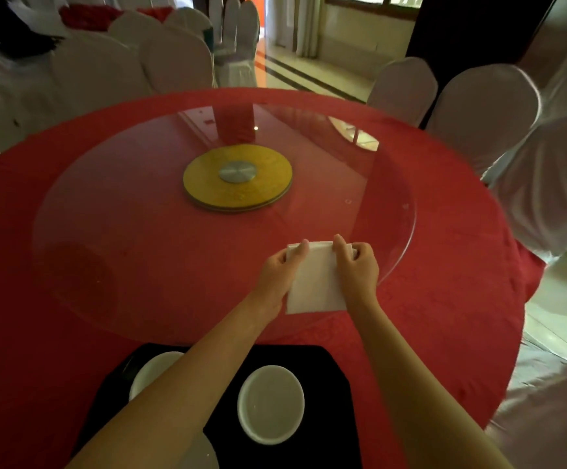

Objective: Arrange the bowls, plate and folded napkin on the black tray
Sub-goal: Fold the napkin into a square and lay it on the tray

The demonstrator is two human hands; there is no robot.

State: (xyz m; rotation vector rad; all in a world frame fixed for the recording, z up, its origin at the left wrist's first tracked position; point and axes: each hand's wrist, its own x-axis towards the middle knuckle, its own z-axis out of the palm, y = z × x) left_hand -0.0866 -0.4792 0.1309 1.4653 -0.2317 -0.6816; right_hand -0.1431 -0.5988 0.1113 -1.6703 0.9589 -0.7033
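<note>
A white folded napkin point(315, 282) lies on the glass turntable's near right part. My left hand point(280, 275) grips its left edge and my right hand point(356, 265) grips its right edge, fingers curled over the far corners. Nearer to me, a black tray point(322, 363) rests on the red tablecloth. A white bowl point(271, 403) stands upright on the tray's middle. A second white bowl point(153, 368) sits at the tray's left, partly hidden by my left forearm. A white plate point(204, 451) shows at the tray's near edge, mostly hidden under that arm.
The round table has a red cloth point(21, 248) and a large glass turntable point(140, 214) with a gold hub point(268, 184) at its centre. White-covered chairs point(485, 110) ring the table at the back and right.
</note>
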